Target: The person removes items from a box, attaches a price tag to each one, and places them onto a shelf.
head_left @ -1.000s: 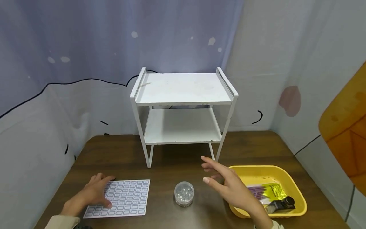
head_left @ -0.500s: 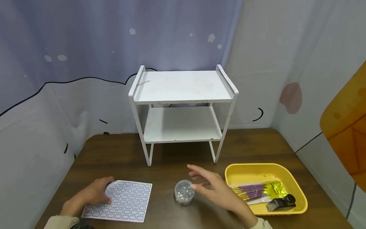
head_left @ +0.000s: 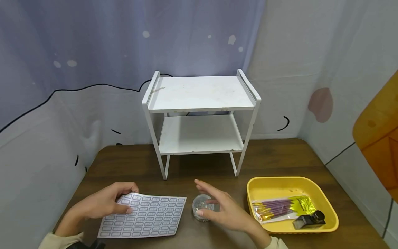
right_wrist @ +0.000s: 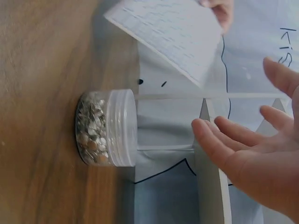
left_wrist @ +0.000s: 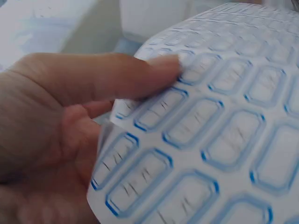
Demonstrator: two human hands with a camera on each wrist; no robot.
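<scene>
My left hand (head_left: 104,204) pinches a white sheet of sticker labels (head_left: 149,218) at its left edge, thumb on top. The sheet is raised off the table and bends slightly. In the left wrist view the labels (left_wrist: 191,121) have blue outlines with handwritten marks on several. My right hand (head_left: 227,211), fingers spread and relaxed, hovers by a small clear round jar (head_left: 199,204). The right wrist view shows that jar (right_wrist: 107,128) standing with its lid on, full of small shiny metal pieces, with a gap between it and my fingers (right_wrist: 212,142).
A yellow tray (head_left: 267,183) at the right holds a packet of purple-handled brushes (head_left: 276,209) and a small dark-capped bottle (head_left: 311,219). A white two-tier shelf (head_left: 200,93) stands at the back of the brown wooden table (head_left: 124,162). Printed curtains hang behind.
The left hand has lifted the label sheet from the table and shifted it rightward. My right hand has moved left from beside the tray to over the jar.
</scene>
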